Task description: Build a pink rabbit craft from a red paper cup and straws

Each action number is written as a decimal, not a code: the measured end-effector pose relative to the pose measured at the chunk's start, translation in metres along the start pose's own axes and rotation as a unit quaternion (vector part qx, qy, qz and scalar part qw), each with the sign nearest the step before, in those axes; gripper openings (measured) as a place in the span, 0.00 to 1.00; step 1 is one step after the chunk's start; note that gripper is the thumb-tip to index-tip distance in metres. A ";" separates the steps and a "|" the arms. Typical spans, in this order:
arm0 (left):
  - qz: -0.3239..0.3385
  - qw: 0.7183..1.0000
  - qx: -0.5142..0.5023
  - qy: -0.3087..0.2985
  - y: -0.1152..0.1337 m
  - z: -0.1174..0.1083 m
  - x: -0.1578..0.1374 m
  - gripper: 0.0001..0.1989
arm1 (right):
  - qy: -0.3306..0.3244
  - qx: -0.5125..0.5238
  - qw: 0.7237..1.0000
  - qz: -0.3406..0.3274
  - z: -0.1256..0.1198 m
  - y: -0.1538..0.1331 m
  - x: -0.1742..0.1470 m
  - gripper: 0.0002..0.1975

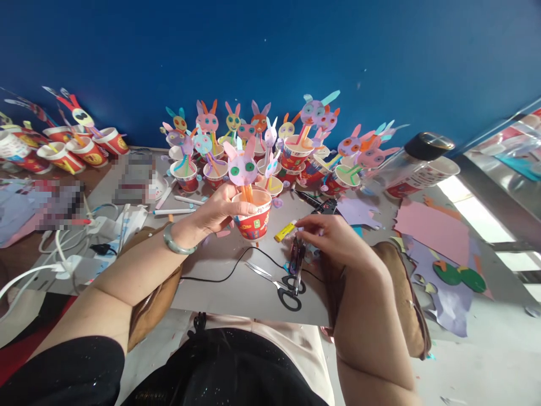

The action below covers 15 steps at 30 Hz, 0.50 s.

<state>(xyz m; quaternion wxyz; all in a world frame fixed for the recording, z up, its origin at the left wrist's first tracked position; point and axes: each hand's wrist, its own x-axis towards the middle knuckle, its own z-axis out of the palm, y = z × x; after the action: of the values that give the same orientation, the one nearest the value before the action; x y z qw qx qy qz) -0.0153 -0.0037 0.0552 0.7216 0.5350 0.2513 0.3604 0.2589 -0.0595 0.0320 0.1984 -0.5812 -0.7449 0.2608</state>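
Observation:
My left hand (226, 208) is closed round the rim of a red patterned paper cup (252, 224), holding it upright over the table. Out of the cup rises a pink paper rabbit head (242, 168) with green eyes, on orange strips. My right hand (325, 235) is at the table to the right, its fingers bent down at a dark, narrow object (297, 254) whose kind I cannot make out. Beside those fingers lies a small yellow box-like piece (284, 231). Scissors (273, 282) with black handles lie in front, blades apart.
Several cups with paper animals (215, 172) stand along the blue wall. A black cord (224, 279) crosses the table. At right are a clear bottle (406, 158) and paper scraps (435, 231); at left, white cables and a power strip (80, 268). Pens (173, 212) lie behind my left hand.

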 end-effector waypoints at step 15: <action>-0.004 0.999 -0.003 -0.037 0.007 0.003 -0.004 0.36 | -0.081 -0.358 0.909 0.195 0.027 0.006 0.027 0.15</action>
<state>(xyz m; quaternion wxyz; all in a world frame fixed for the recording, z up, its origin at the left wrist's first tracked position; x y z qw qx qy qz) -0.0167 -0.0075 0.0624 0.7336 0.5447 0.2251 0.3384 0.2408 -0.0366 0.0074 -0.1392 -0.7238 -0.6734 0.0564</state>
